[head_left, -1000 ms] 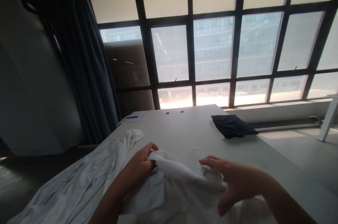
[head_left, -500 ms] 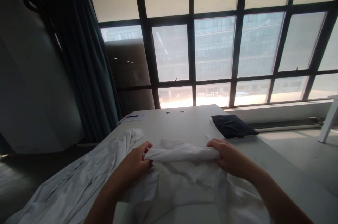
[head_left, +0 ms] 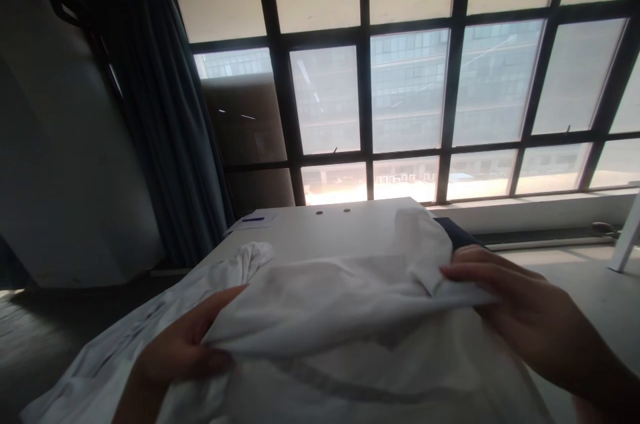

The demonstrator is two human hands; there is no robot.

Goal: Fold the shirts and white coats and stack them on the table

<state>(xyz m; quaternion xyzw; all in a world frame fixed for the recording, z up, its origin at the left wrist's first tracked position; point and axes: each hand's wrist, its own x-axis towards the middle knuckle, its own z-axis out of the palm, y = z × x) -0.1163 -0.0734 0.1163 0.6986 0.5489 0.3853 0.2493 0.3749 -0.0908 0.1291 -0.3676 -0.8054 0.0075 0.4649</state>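
Note:
A piece of white cloth [head_left: 330, 304], perhaps a garment, is stretched between my two hands above the table. My left hand [head_left: 185, 341] grips its left edge, thumb in front and fingers partly hidden behind the fabric. On the other side my right hand [head_left: 520, 307] pinches the upper right edge, its fingers slightly blurred. A flap of the cloth stands up beside the right hand. The lower part hangs toward me and runs out of the picture. I cannot tell which part of the cloth each hand holds.
More white fabric [head_left: 125, 337] lies crumpled along the left of the white table [head_left: 315, 234]. A dark folded cloth [head_left: 457, 234] shows partly behind my right hand. Paper with a pen [head_left: 253, 219] rests at the far left corner. Windows and a dark curtain [head_left: 170, 144] stand beyond.
My hands have moved apart and nearer to me, the left to the left and the right to the right. The rolled-looking cloth is now spread wider, with a flap raised at right.

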